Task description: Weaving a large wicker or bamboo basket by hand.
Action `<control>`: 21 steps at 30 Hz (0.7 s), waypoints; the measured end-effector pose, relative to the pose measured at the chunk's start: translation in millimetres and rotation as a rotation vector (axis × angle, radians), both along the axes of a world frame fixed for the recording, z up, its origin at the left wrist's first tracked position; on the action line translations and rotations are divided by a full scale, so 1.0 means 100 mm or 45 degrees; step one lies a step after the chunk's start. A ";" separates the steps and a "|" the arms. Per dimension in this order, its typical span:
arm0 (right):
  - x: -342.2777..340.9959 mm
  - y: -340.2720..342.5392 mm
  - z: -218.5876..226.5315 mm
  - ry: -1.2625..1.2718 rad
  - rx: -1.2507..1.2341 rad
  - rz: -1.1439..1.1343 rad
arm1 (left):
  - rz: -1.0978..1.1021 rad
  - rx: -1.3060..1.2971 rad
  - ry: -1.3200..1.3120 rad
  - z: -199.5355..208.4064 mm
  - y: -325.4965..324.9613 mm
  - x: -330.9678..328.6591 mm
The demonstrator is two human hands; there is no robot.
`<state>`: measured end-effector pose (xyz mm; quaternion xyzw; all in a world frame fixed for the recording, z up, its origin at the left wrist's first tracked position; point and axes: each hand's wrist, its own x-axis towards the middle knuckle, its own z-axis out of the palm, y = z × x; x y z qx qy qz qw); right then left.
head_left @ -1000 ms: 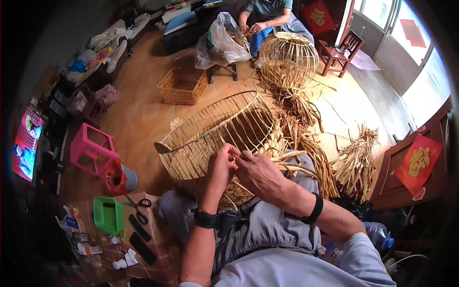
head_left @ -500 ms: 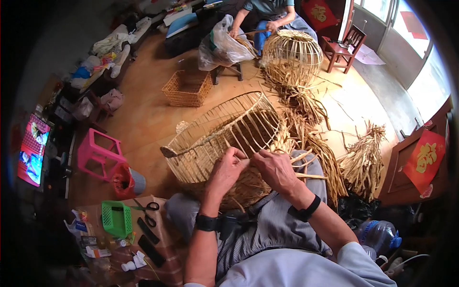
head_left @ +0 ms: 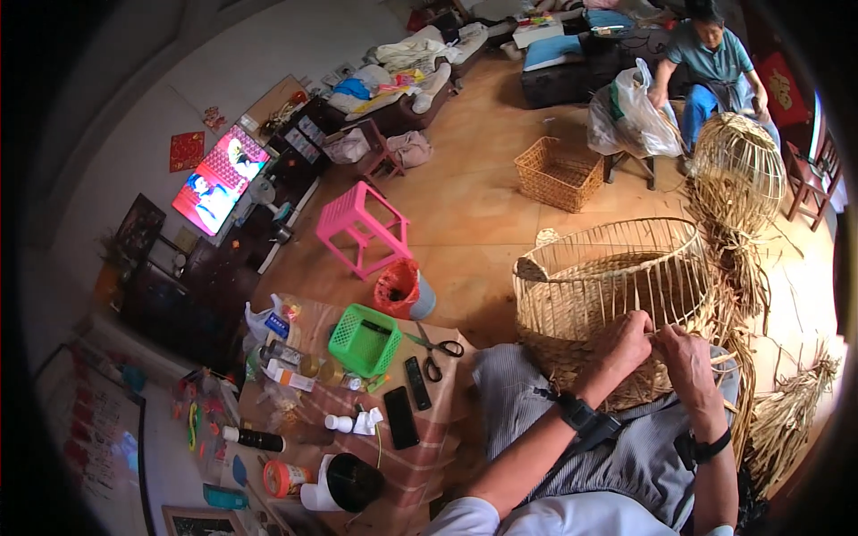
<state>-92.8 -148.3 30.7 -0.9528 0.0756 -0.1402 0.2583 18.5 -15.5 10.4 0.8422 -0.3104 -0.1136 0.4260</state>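
A part-woven basket (head_left: pixel 572 335) rests on my lap, its lower wall closely plaited and its upper wall a cage of bare upright stakes under a rim. At its near right side my left hand (head_left: pixel 623 344) is closed, fingertips pinched on a thin strand of dried plant fibre. My right hand (head_left: pixel 688 362) touches it fingertip to fingertip, also pinching at the strand. The fingers partly hide the strand. Loose fibre ends stick out to the right of my right hand.
Bundles of dried fibre (head_left: pixel 791 420) lie at the right. A low table (head_left: pixel 429 447) at my left holds scissors (head_left: pixel 436 357), a green plastic basket (head_left: pixel 365 341) and a phone (head_left: pixel 401 417). Beyond are a pink stool (head_left: pixel 362 223), a wicker basket (head_left: pixel 561 174) and a seated person (head_left: pixel 715 54) beside another woven frame (head_left: pixel 737 165).
My view has swung left, so the basket and hands sit farther right in the picture. My hands stay together at the basket's wall. The other person's hands have moved apart.
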 end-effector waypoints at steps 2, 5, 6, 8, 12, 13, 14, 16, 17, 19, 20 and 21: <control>0.02 0.03 0.01 -0.048 -0.086 0.089 | 0.028 -0.024 -0.118 -0.02 0.01 0.00; 0.05 0.07 0.05 -0.035 -0.095 0.102 | 0.010 -0.005 -0.241 -0.08 -0.01 0.02; 0.05 0.06 0.04 -0.033 -0.105 0.079 | 0.012 -0.004 -0.239 -0.07 -0.01 0.02; 0.03 0.06 0.04 -0.035 -0.103 0.065 | -0.034 -0.022 -0.235 -0.05 -0.02 0.01; 0.00 0.03 -0.03 -0.193 0.133 0.116 | 0.097 0.146 -0.337 0.00 -0.13 -0.08; -0.02 0.04 -0.05 -0.191 0.227 0.070 | 0.070 0.174 -0.326 0.03 -0.12 -0.09; -0.02 0.04 -0.05 -0.189 0.321 0.024 | 0.067 0.179 -0.326 0.03 -0.13 -0.09; -0.02 0.06 -0.03 -0.182 0.397 0.018 | 0.038 0.127 -0.398 -0.01 -0.08 -0.06; -0.03 0.04 -0.06 -0.201 0.355 0.024 | -0.107 0.257 -0.218 -0.02 -0.04 0.05; -0.01 0.01 -0.17 -0.230 0.198 -0.021 | -0.331 0.140 -0.068 0.01 0.03 0.23; 0.00 0.02 -0.17 -0.229 0.202 -0.021 | -0.454 0.146 0.007 0.04 0.03 0.30; 0.04 0.03 -0.16 -0.217 0.141 -0.019 | -0.451 0.150 0.008 0.02 0.04 0.31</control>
